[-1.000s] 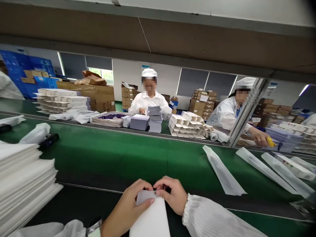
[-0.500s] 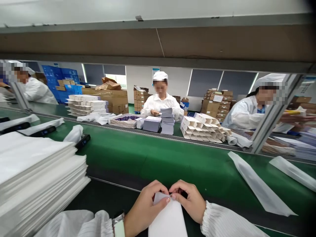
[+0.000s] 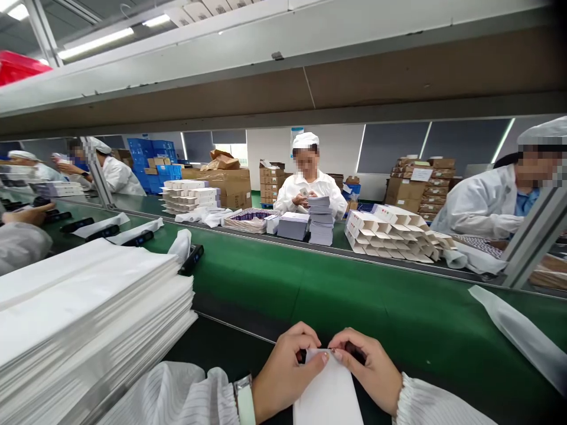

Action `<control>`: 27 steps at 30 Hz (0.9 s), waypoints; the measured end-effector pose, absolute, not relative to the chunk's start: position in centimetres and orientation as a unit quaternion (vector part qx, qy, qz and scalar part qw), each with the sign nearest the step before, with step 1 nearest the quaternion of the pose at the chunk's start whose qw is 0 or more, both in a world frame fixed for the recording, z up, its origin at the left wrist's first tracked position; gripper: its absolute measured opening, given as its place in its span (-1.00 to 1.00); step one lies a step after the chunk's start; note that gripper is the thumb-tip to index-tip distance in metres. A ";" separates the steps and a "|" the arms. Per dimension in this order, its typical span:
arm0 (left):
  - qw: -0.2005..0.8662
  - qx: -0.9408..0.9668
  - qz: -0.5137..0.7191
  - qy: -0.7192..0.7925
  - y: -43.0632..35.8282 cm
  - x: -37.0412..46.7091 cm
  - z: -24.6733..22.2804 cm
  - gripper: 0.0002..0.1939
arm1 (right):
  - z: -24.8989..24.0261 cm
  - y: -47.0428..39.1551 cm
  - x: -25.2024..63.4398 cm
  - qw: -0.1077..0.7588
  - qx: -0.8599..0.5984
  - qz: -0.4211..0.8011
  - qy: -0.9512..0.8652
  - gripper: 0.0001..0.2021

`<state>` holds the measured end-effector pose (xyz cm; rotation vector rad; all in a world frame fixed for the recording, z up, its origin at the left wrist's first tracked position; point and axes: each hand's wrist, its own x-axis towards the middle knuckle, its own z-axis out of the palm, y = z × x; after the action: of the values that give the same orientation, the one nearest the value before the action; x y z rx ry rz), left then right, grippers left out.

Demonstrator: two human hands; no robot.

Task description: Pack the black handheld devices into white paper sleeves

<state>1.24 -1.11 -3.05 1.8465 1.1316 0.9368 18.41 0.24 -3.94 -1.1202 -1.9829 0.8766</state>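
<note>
At the bottom of the head view, a flat white bag [image 3: 328,392] lies lengthwise in front of me. My left hand [image 3: 292,369] is closed on the upper left of its top edge, thumb on the near face and fingers curled behind. My right hand [image 3: 370,369] pinches the upper right corner, its thumb close to the left thumb. The top edge of the bag looks slightly parted between the hands. Whatever is inside the bag, if anything, cannot be made out. A tall stack of white bags [image 3: 101,295] stands to the left of my left hand.
Beyond my hands runs a green conveyor belt [image 3: 274,271]. It carries a loose white bag [image 3: 522,330] at right and black devices [image 3: 192,260] with white bags at left. Across it, a person in white [image 3: 310,189] sits behind stacked open cartons [image 3: 390,233]. A shelf [image 3: 266,94] hangs overhead.
My view has turned left, so things sit farther right and more of the left side shows. Both hands keep their hold at the bag's top edge.
</note>
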 end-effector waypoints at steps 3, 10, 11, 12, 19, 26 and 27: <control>0.381 0.720 0.376 0.442 -1.0 1.3 -3.3 -0.76 | -3.4 0.0 18.3 0.333 -0.406 0.328 -0.785 -0.84; 0.397 0.721 0.368 0.432 -0.9 1.2 -3.4 -0.75 | -2.9 -0.3 18.3 0.324 -0.371 0.341 -0.800 -0.83; 0.400 0.724 0.363 0.429 -0.9 1.2 -3.4 -0.76 | -3.0 -0.3 18.3 0.321 -0.368 0.339 -0.804 -0.83; 0.403 0.727 0.358 0.425 -0.9 1.2 -3.3 -0.76 | -3.2 -0.2 18.3 0.319 -0.367 0.335 -0.807 -0.82; 0.403 0.726 0.359 0.426 -0.8 1.2 -3.4 -0.74 | -4.2 0.3 18.2 0.328 -0.365 0.317 -0.812 -0.69; 0.444 0.696 0.400 0.397 -0.5 1.1 -3.3 -0.66 | -4.3 0.5 18.2 0.334 -0.380 0.307 -0.806 -0.58; 0.450 0.693 0.402 0.394 -0.5 1.1 -3.2 -0.66 | -4.4 0.5 18.2 0.333 -0.381 0.306 -0.807 -0.57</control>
<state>1.10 -0.46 -3.23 1.7132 0.9743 0.9935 18.19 0.50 -4.41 -0.9959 -2.1069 0.7993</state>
